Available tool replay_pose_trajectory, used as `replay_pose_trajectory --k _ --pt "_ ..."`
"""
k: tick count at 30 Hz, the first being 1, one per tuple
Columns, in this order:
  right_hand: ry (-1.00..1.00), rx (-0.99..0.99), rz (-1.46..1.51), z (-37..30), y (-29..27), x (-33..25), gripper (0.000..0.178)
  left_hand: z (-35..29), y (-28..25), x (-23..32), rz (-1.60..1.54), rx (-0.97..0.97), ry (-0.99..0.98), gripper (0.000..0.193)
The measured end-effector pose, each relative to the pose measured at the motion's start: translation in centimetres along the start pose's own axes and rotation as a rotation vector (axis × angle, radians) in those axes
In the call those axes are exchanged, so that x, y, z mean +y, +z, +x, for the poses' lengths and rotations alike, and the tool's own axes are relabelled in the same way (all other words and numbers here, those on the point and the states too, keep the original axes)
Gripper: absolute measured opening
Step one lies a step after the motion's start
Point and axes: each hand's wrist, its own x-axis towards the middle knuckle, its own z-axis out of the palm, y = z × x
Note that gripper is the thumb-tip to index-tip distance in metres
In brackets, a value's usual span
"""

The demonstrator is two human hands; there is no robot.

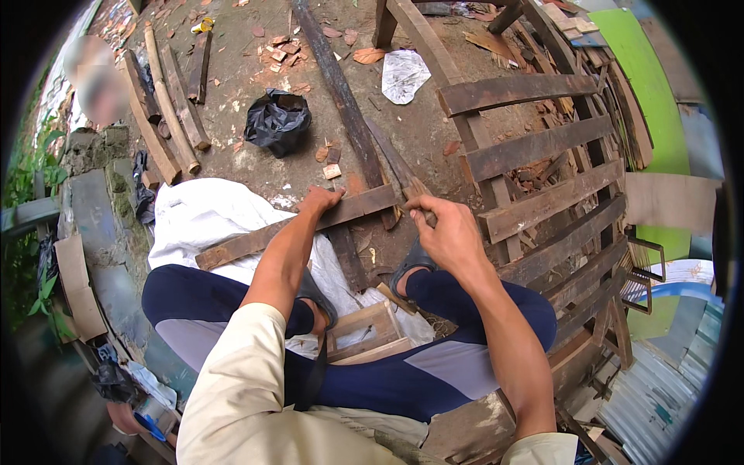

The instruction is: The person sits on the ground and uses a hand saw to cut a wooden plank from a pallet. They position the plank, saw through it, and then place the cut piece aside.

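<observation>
A short, worn wooden plank (263,242) lies slanted in front of me, its right part across another piece of wood (346,256). My left hand (322,200) grips the plank right of its middle, with the fingers along its far edge. Close to the plank's right end, my right hand (448,232) is closed around the wooden handle of a machete (393,161). Its dark blade points away and to the left, beside a long, dark wooden beam (337,85). The blade's tip lies near the beam; I cannot tell whether they touch.
A white sack (205,213) spreads under the plank's left end. A black plastic bag (277,122) sits beyond it. Several loose wood strips (177,97) lie at the far left. A slatted wooden frame (535,147) stands at the right. Between my feet is a small wooden box (364,329).
</observation>
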Motion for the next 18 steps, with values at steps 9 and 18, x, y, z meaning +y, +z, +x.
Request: replay_pose_trajectory --k 9,18 --pt "0.012 -0.016 -0.025 -1.8 -0.2 1.0 0.016 -1.2 -0.5 11.9 -0.366 0.276 0.279 0.131" --pt "0.02 0.039 -0.008 -3.7 -1.3 1.3 0.017 1.1 -5.9 18.2 -0.428 0.289 0.089 0.14"
